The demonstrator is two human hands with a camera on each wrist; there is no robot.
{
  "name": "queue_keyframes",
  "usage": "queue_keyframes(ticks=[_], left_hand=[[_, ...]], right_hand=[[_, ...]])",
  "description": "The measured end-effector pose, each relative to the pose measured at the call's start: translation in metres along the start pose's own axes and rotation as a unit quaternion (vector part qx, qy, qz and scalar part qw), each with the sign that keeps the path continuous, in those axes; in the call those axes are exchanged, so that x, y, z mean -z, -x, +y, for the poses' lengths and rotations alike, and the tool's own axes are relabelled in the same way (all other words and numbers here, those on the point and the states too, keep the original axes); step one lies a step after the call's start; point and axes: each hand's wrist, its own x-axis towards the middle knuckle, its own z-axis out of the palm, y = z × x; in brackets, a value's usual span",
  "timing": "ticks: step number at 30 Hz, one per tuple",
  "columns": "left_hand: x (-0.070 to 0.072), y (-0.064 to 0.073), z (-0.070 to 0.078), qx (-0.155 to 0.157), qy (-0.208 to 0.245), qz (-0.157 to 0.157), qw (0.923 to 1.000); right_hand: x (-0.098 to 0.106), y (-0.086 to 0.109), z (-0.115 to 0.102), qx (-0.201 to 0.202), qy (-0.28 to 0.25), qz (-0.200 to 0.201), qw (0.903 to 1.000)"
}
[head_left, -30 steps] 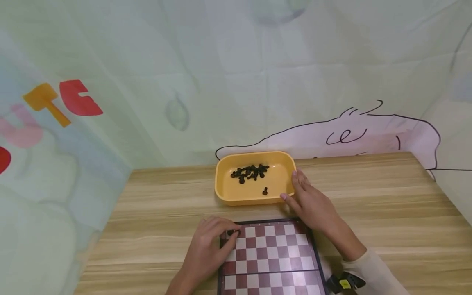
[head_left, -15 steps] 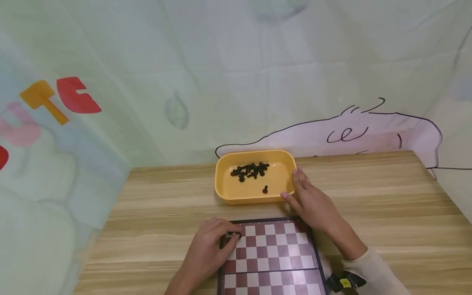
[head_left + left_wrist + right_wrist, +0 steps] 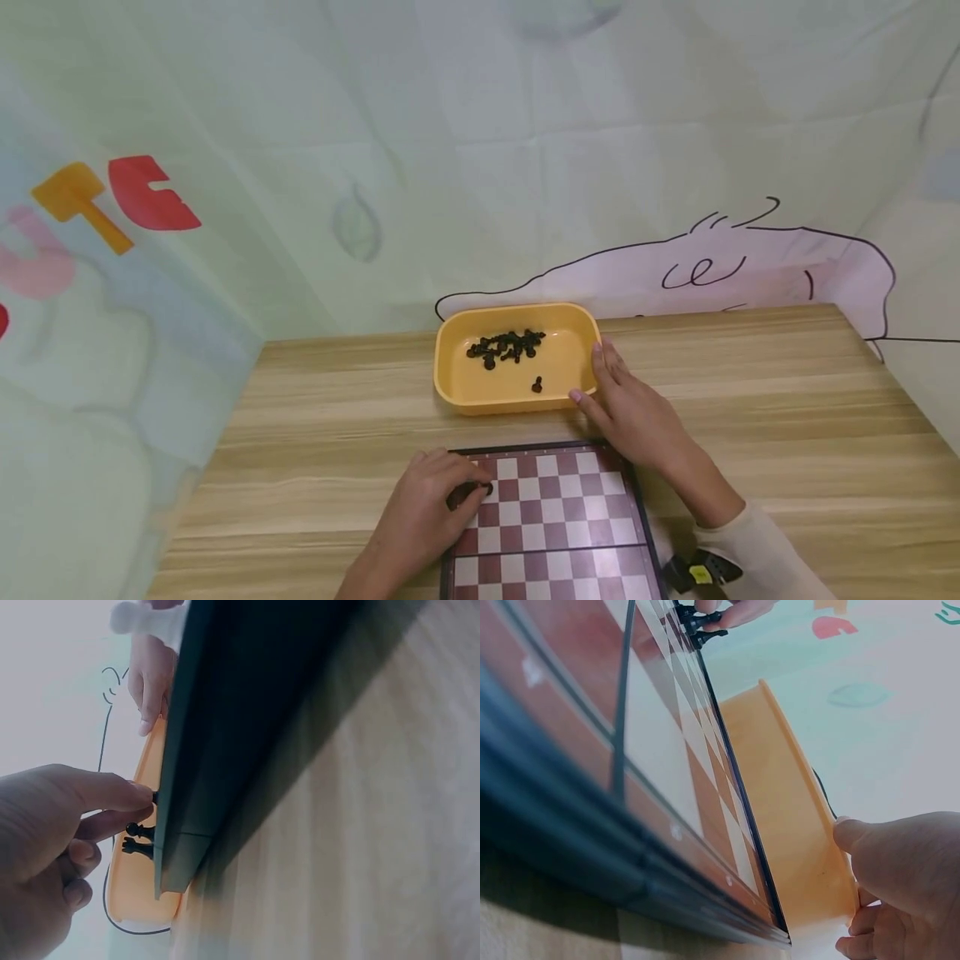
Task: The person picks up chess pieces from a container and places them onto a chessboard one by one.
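At the far left corner of the chessboard (image 3: pixel 564 492), my left hand (image 3: pixel 423 508) pinches a small black chess piece between thumb and index finger; the fingertips hide most of it. A black pawn (image 3: pixel 139 830) and a black rook (image 3: pixel 138 847) stand on the board beside the fingers in the left wrist view. My right hand (image 3: pixel 643 421) holds the near right corner of a yellow tub (image 3: pixel 462 398), thumb on the near rim, fingers along the right side. Inside the tub lie several black chess pieces (image 3: pixel 504 347) in a heap and one loose black piece (image 3: pixel 537 385).
The board lies on a wood-grain table (image 3: pixel 330 417), just in front of the tub. A white chess piece (image 3: pixel 146 621) stands on the board's nearer part in the left wrist view. A printed cloth backdrop (image 3: pixel 450 167) hangs behind the table.
My left fingertips have shifted slightly towards me, from the corner pieces to the row in front of them. The right hand keeps its place on the tub.
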Motion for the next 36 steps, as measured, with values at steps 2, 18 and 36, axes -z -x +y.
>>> queue_keyframes(ticks=[2,18,36], left_hand=[[-0.0012,0.001,-0.001,-0.01,-0.004,0.006,0.9999],[-0.0012,0.0013,0.0006,-0.007,-0.015,-0.004,0.9999],[-0.0006,0.0014,-0.002,-0.013,-0.001,-0.001,0.9999]], right_hand=[[-0.0003,0.0002,-0.0002,0.0,0.002,0.0,1.0],[-0.001,-0.0006,0.001,-0.003,0.004,-0.004,1.0],[0.0006,-0.001,-0.0014,-0.004,0.001,-0.004,1.0]])
